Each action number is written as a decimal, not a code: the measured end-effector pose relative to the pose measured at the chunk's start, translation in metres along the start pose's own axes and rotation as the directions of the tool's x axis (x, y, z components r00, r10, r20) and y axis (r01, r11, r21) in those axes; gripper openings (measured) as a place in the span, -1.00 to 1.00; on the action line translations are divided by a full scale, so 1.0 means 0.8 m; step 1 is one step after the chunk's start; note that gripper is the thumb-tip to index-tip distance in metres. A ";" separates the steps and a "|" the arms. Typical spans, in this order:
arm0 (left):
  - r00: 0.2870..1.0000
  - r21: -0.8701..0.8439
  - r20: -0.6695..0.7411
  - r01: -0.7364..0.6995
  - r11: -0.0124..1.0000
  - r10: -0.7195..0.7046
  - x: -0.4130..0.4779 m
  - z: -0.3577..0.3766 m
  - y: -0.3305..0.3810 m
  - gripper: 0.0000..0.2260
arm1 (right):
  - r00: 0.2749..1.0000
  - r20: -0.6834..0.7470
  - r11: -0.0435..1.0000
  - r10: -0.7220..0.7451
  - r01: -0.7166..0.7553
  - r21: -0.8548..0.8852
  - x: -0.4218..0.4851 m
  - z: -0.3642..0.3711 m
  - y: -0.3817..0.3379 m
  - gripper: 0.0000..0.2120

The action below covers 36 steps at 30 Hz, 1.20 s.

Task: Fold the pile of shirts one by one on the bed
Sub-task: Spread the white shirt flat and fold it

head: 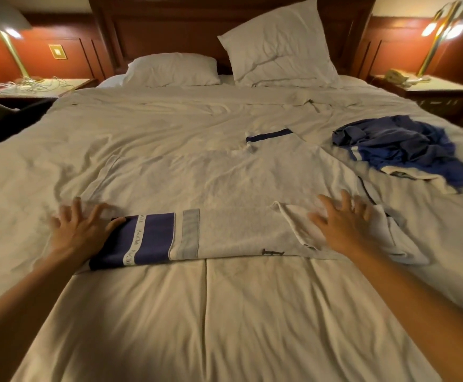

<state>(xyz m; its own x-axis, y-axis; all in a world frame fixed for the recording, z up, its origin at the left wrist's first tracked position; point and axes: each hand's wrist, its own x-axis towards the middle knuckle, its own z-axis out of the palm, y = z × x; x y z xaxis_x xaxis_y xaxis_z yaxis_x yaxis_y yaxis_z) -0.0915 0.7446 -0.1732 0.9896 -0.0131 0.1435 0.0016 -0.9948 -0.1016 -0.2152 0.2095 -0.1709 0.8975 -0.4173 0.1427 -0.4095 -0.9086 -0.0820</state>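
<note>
A white shirt [224,183] with a blue band is lying spread flat across the middle of the bed [224,312]. Both hands are resting on it with fingers splayed wide and holding nothing, the left hand [78,230] at the band's edge and the right hand [340,224] on a folded-over white flap. A crumpled blue shirt pile [401,147] is sitting apart toward the bed's right side

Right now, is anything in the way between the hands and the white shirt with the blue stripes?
Nothing visible. The left hand and right hand rest directly on the white blue-banded shirt. The crumpled blue shirt pile lies to the right, not between them.
</note>
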 end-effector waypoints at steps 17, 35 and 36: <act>0.995 -0.187 0.096 0.055 0.981 -0.038 -0.044 -0.074 -0.016 -0.47 | 0.941 0.267 0.971 0.208 -0.231 0.057 -0.016 -0.076 0.088 -0.22; 0.995 -0.093 0.102 -0.010 0.996 0.019 -0.093 -0.048 -0.042 -0.54 | 0.995 0.062 0.987 -0.079 0.087 -0.137 -0.076 -0.081 0.071 -0.32; 0.994 -0.097 0.058 -0.087 0.991 0.093 -0.087 -0.041 -0.038 -0.64 | 0.990 0.056 0.991 -0.131 0.132 -0.002 -0.072 -0.070 0.060 -0.28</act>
<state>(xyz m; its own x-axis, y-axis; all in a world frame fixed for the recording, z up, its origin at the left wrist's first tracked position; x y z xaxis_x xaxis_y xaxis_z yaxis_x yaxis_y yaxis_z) -0.1654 0.7728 -0.1481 0.9921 -0.0999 0.0760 -0.0989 -0.9950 -0.0174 -0.2959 0.1894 -0.1279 0.9512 -0.2929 0.0970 -0.2881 -0.9557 -0.0605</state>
